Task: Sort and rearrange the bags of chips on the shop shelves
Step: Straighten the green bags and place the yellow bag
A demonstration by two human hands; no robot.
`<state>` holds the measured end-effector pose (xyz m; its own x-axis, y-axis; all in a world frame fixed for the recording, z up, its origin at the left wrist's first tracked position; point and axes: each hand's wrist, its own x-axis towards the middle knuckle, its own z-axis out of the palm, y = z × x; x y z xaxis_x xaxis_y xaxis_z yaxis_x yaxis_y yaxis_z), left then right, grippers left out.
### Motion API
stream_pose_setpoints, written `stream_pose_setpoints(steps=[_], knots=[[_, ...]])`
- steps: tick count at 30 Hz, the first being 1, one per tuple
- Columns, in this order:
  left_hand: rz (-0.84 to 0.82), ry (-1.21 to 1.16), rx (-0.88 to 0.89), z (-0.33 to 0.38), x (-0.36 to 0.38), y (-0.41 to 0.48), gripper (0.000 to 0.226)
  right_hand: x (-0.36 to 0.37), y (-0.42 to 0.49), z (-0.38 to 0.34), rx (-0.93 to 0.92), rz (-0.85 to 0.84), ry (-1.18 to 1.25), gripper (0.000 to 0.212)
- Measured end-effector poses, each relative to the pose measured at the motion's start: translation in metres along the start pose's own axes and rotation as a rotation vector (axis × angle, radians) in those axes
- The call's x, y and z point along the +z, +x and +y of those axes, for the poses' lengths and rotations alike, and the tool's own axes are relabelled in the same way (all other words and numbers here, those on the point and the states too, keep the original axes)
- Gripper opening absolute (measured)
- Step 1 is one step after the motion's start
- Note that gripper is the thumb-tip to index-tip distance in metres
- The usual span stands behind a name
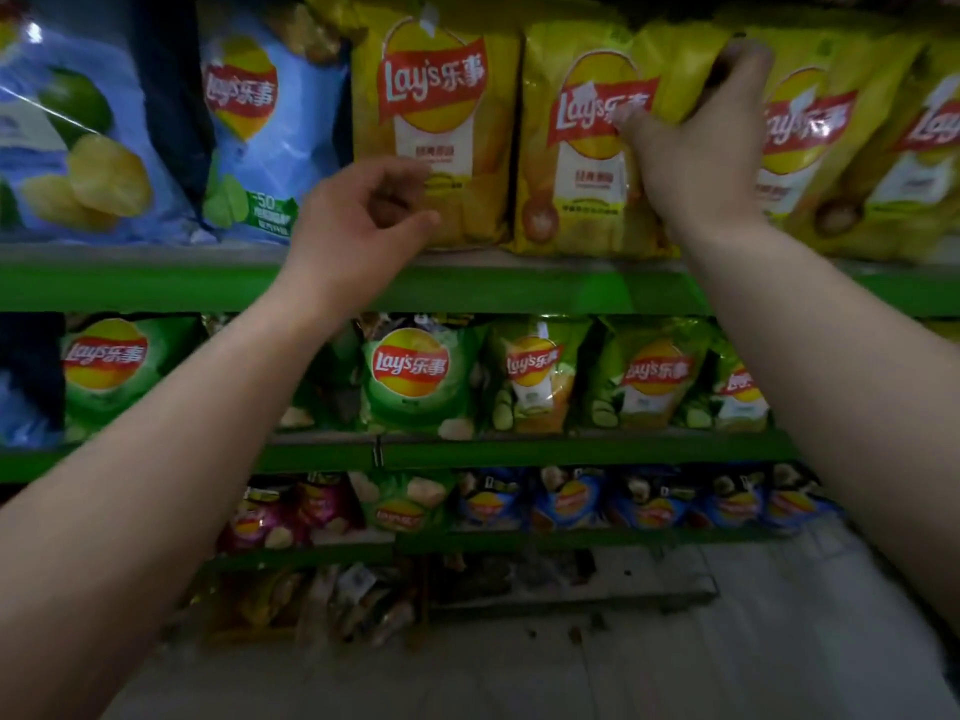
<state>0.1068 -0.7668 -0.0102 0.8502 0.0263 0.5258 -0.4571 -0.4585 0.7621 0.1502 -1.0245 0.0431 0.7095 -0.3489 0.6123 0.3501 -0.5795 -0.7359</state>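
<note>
Fingers [750, 57] of the right hand [701, 148], upper right, reach among yellow chip bags [587, 148] on the top green-edged shelf [519, 288]; too blurred to tell whether they grip. Left hand [353, 226], centre, is loosely curled and holds nothing. Green bags [410, 376] and blue bags [566, 504] sit lower, above a pale floor [727, 667].

The green-edged top shelf [156, 288] across the upper frame carries blue bags [78, 137] at upper left and upright yellow bags [441, 122] from centre to right. The middle shelf [571, 452] holds green bags [410, 376]. The lower shelf [519, 540] holds dark blue bags [571, 501], with pink bags [270, 517] at their left.
</note>
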Motion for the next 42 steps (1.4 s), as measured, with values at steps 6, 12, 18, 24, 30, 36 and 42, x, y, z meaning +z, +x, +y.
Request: stream_pose_setpoints(steps=[6,12,18,24,30,36,42], knots=[[0.007,0.132,0.063,-0.003,0.01,0.007,0.038,-0.029,0.014,-0.006,-0.004,-0.082,-0.298,0.068],[-0.001,0.121,0.153,-0.019,0.01,0.009,0.034,-0.067,0.012,-0.012,0.109,-0.192,-0.268,0.039],[-0.024,0.013,0.133,-0.042,0.005,0.016,0.031,-0.079,-0.031,0.005,0.058,-0.103,-0.328,0.015],[-0.056,-0.065,0.124,-0.063,0.008,0.016,0.042,-0.031,-0.096,0.004,-0.142,-0.286,-0.329,0.044],[-0.067,-0.029,0.133,-0.068,0.002,0.01,0.037,-0.003,-0.11,-0.002,-0.218,-0.336,-0.313,0.048],[-0.094,-0.018,0.085,-0.054,0.0,-0.008,0.038,-0.017,-0.128,0.03,-0.123,-0.26,-0.211,0.036],[-0.182,-0.092,0.134,-0.022,0.045,-0.027,0.039,-0.068,-0.133,0.111,0.367,-0.005,-0.061,0.017]])
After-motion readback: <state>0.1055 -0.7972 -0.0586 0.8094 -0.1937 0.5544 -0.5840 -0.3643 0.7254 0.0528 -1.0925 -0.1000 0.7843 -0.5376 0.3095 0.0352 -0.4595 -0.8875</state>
